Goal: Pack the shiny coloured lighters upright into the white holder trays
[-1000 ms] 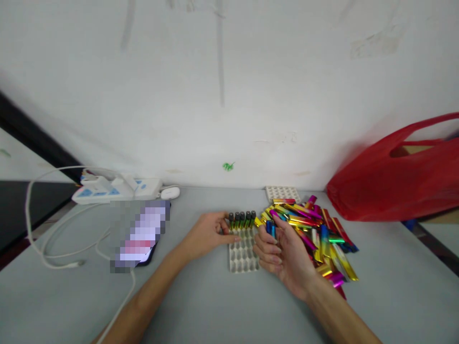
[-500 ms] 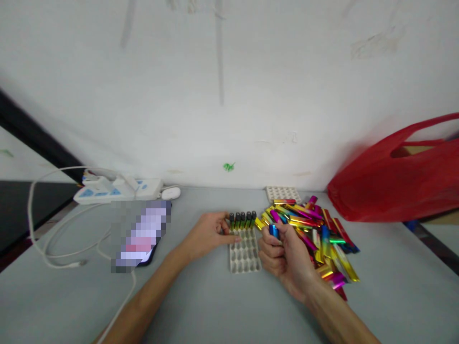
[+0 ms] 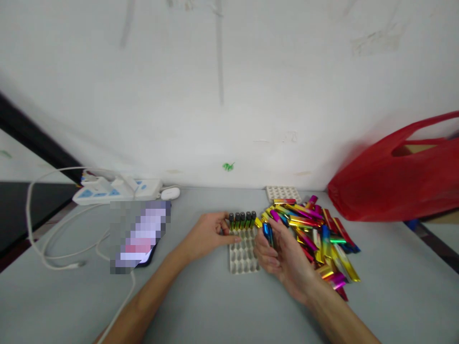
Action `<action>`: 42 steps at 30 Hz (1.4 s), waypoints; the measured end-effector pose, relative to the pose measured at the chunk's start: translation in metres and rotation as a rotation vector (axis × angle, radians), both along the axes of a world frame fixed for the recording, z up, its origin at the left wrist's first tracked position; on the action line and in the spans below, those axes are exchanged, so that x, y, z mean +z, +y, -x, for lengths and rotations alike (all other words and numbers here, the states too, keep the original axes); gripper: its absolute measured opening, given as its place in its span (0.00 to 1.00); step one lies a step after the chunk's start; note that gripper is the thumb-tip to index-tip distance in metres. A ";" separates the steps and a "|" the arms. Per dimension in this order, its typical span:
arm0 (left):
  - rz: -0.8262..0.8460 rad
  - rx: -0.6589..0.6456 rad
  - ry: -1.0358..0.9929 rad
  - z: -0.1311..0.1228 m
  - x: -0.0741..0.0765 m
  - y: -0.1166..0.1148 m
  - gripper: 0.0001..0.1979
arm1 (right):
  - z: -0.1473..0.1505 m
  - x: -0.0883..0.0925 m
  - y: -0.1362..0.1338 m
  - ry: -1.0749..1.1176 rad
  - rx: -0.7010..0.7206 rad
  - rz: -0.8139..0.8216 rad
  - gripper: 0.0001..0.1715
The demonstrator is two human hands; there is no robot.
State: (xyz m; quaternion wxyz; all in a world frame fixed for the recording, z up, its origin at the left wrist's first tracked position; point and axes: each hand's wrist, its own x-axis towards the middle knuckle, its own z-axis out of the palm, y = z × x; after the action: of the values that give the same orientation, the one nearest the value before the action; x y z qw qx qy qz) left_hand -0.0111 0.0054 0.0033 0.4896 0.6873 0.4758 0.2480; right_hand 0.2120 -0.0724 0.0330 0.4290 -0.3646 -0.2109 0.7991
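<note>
Right hand now tilts blue lighter toward tray, fingers closed on it. Left hand rests on tray edge, fingers loose. Five lighters slotted; pile remains

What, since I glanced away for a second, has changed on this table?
The right hand has shifted the blue lighter it holds slightly left, toward the white tray. Nothing was picked up or let go. The left hand stays at the tray beside the five upright green lighters; the colourful pile is unchanged.
</note>
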 end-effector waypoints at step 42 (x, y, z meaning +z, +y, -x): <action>0.038 -0.049 0.005 0.003 0.003 0.000 0.21 | 0.010 -0.008 -0.012 -0.534 -0.260 -0.518 0.21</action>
State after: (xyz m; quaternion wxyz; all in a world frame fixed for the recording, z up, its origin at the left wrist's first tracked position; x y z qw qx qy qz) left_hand -0.0137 0.0056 0.0062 0.5075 0.6897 0.4648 0.2252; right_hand 0.2018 -0.0844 0.0249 0.5343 -0.4629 -0.4621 0.5354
